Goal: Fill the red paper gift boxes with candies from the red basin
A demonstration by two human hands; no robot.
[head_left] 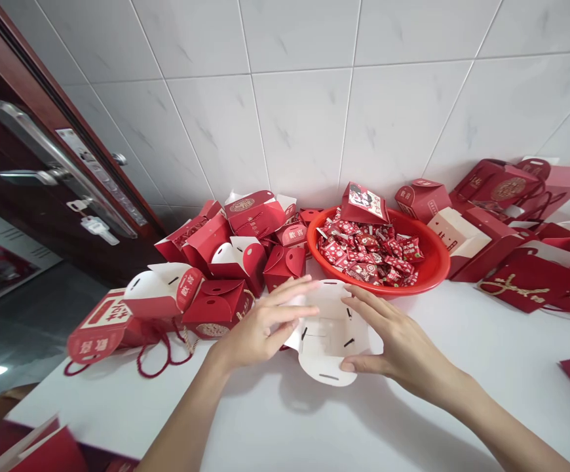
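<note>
An unfolded-top gift box [331,334] with a white inside and slotted flaps stands open on the white table, between my hands. My left hand [270,321] is at its left side, fingers stretched out over the left edge. On the right side, my right hand [388,328] has its fingers and thumb apart, the thumb on the near flap and the fingertips by the far right edge. Just behind the box sits a red bowl [437,265] heaped with red wrapped candies [371,252]. A small red box [363,203] rests on the bowl's back rim.
Several red gift boxes [216,298] crowd the table to the left, some with rope handles. More red boxes and bags [525,272] stand at the right. A tiled wall [304,111] rises behind, and a door with a handle [63,164] is at the left.
</note>
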